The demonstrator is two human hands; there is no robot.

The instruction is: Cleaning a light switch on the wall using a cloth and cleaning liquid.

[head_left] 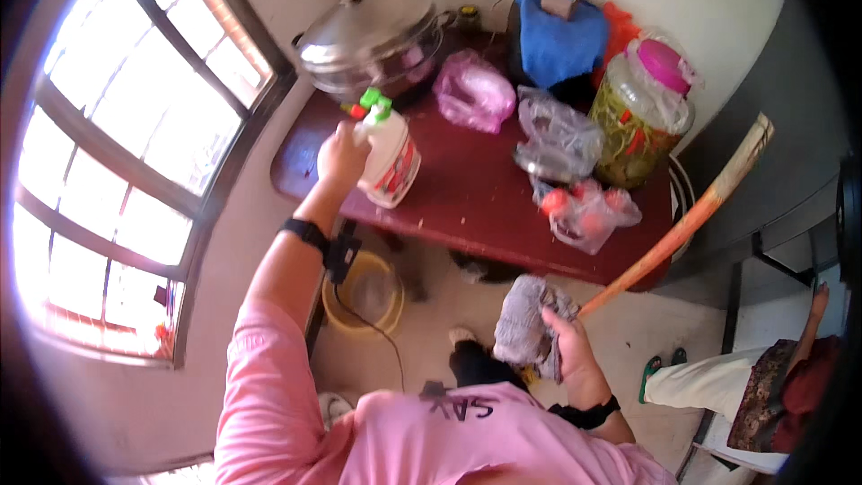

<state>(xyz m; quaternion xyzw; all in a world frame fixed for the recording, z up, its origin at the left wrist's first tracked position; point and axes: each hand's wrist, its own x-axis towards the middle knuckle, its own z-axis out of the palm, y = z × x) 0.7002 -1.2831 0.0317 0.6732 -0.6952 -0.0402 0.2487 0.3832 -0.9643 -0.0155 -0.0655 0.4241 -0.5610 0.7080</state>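
Left hand (344, 157) is gripping one jug (393, 162), right hand (576, 355) one cloth (523, 323).
Left fingers are holding the white plastic jug near the red counter's (462, 202) front edge; right fingers are clutching bunched grey fabric, one wooden stick (684, 226) slanting alongside.

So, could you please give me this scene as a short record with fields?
Left grip: closed on a white bottle with a green top
Right grip: holding a gray cloth
Wooden stick: slanting rightward from beside the cloth; whether held is unclear
Red table: lidded metal pot, pink bag, pink-lidded jar
Floor: yellow bucket
Other person: at far right
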